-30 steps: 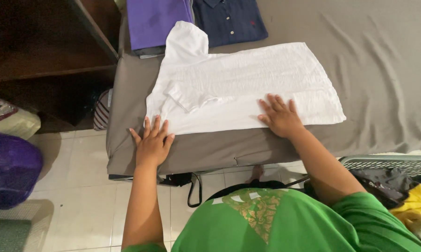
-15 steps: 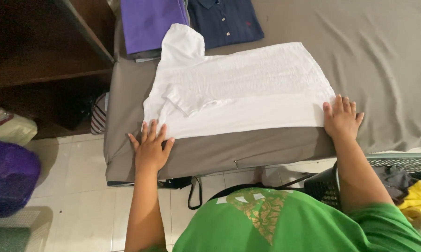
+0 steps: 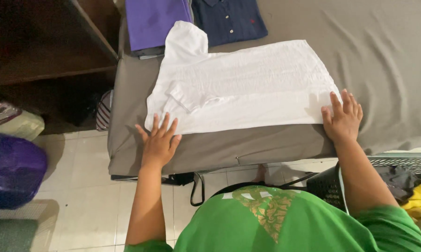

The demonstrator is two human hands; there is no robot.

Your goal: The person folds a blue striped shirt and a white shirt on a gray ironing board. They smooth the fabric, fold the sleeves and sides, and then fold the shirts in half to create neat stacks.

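A white shirt (image 3: 247, 86) lies flat on a bed covered with a grey sheet (image 3: 388, 56), its long side folded over and one sleeve turned in. My left hand (image 3: 159, 140) rests flat, fingers spread, at the shirt's near left corner. At the shirt's near right corner my right hand (image 3: 342, 119) presses flat with its fingers spread on the hem. Neither hand holds anything.
A folded purple garment (image 3: 154, 21) and a folded dark blue buttoned shirt (image 3: 229, 18) lie at the bed's far left. A dark wooden shelf (image 3: 42, 51) stands left. A basket (image 3: 397, 182) with clothes sits at lower right, a purple bag (image 3: 12, 170) on the tiled floor.
My right hand slid rightward along the shirt's near edge, from its middle to the right corner. The left hand stayed at the left corner.
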